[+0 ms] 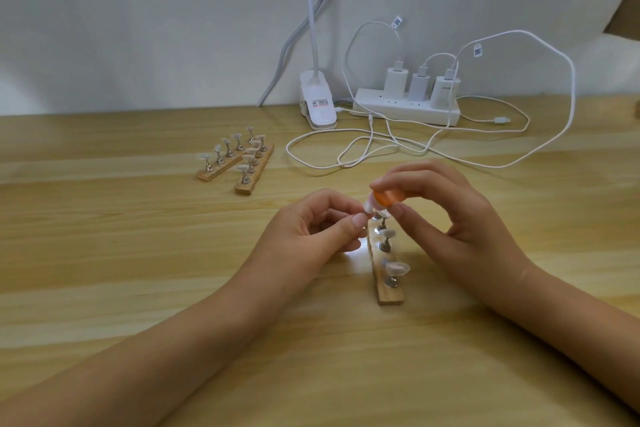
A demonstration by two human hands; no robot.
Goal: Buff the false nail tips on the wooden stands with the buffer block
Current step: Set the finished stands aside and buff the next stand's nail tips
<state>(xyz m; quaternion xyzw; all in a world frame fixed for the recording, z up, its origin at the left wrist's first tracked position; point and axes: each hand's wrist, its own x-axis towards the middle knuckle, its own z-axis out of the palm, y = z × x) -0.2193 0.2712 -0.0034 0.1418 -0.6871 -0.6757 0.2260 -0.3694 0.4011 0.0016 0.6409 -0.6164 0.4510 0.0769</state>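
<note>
A pale wooden stand (390,296) lies lengthwise on the tabletop (138,253), with clear false nail tips (397,267) perched on its metal pegs (392,280). An orange-and-white buffer block (385,199) is tilted over its far end, pinched in the right hand (446,215). Two more stands (254,180) lie side by side, well beyond it to the left.

One long wooden nail stand (391,298) lies near on the wooden worktop (138,253); two more stands (242,168) lie behind, left; white power strip (405,111) farthest back.
</note>
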